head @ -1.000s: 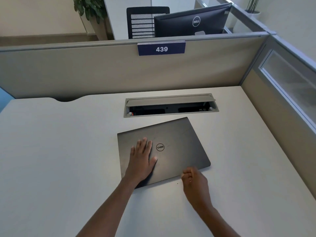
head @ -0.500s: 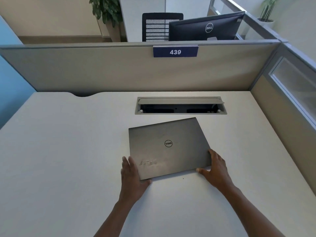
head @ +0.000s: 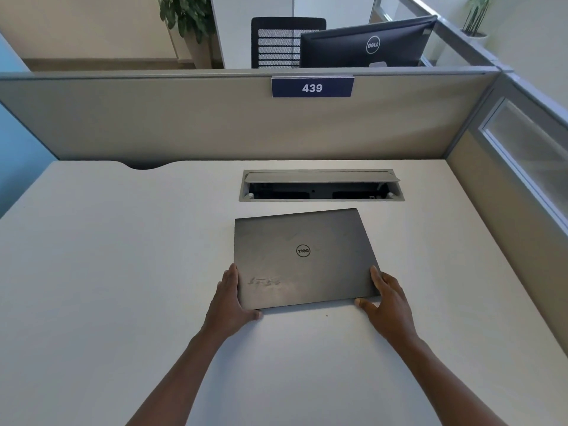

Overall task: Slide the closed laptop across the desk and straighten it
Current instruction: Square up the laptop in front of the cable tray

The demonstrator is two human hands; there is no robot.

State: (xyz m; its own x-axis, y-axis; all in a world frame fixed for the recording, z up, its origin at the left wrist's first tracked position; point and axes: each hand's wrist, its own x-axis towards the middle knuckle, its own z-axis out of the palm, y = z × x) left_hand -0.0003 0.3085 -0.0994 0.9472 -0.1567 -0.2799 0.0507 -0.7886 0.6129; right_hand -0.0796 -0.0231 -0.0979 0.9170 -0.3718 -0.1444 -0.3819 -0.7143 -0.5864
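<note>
Head view shows the closed laptop (head: 302, 256) lying flat on the tabletop (head: 107, 272), just in front of the open cable tray (head: 321, 186) and near the middle of the surface, its lid logo facing up and a smudged patch near its front edge. It sits slightly askew: the back edge rises toward the right against the straight line of the tray. The left hand (head: 229, 298) cups the front left corner, fingers laid along the side edge and thumb tucked under the front edge; the right hand (head: 387, 298) does the same at the front right corner, so both are clasped lightly on the laptop's corners, neither lifting it. The step in hand looks like the straightening. To do it well, keep the machine flat on the surface and turn it gently clockwise, the left hand easing forward and the right drawing back, until the back edge runs parallel with the tray. Pressure should stay light and even, since a hard shove could send the back edge over the tray opening. Beyond the tray stands the partition (head: 215, 124) with its number plate (head: 312, 87)
</note>
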